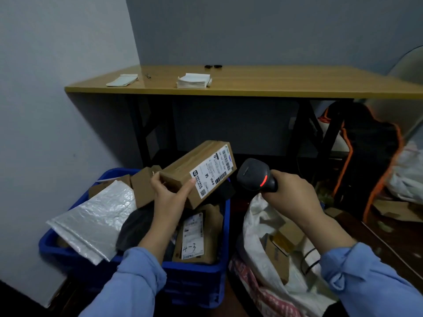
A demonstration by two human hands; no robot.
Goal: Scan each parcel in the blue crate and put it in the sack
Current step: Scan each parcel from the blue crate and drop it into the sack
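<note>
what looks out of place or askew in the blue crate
The silver bubble mailer lies tilted on top of the heap, its corners hanging over the left and front rim of the blue crate, so it could slide out. Nothing else stands out.

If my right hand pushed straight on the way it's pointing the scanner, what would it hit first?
Probably the cardboard box in your left hand; the scanner faces its label, though depth is unclear.
</note>
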